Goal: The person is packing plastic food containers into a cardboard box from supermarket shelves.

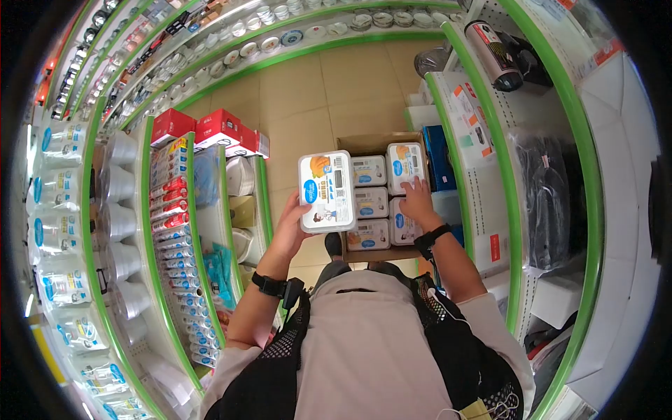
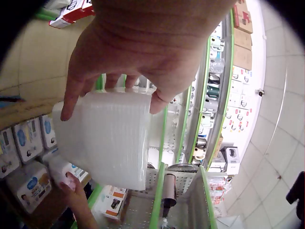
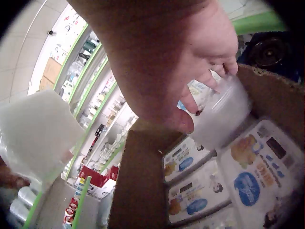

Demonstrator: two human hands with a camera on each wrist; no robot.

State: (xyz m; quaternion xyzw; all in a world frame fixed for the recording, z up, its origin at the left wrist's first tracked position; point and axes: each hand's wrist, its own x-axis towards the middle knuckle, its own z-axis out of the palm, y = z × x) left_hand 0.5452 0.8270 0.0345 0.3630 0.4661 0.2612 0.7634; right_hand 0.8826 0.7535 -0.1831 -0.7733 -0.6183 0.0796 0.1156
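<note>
My left hand (image 1: 287, 227) grips a wrapped pack of plastic food boxes (image 1: 326, 192) by its left side, raised beside an open cardboard carton (image 1: 364, 145). In the left wrist view this pack (image 2: 105, 138) shows as a tall stack of translucent white trays, with fingers and thumb over its edges. My right hand (image 1: 420, 203) reaches into the carton and holds a similar pack (image 1: 404, 164) by its near end. The right wrist view has that pack (image 3: 226, 112) tilted up, fingers curled over its edge. Several more labelled packs (image 1: 369, 203) lie in the carton.
Green-edged shelving (image 1: 150, 210) with wrapped cups and bowls stands on the left. Shelves (image 1: 490, 175) with boxes and a flask (image 1: 493, 56) rise on the right. Red boxes (image 1: 218, 128) sit on the left shelf's end. Tiled floor (image 1: 294, 98) lies beyond the carton.
</note>
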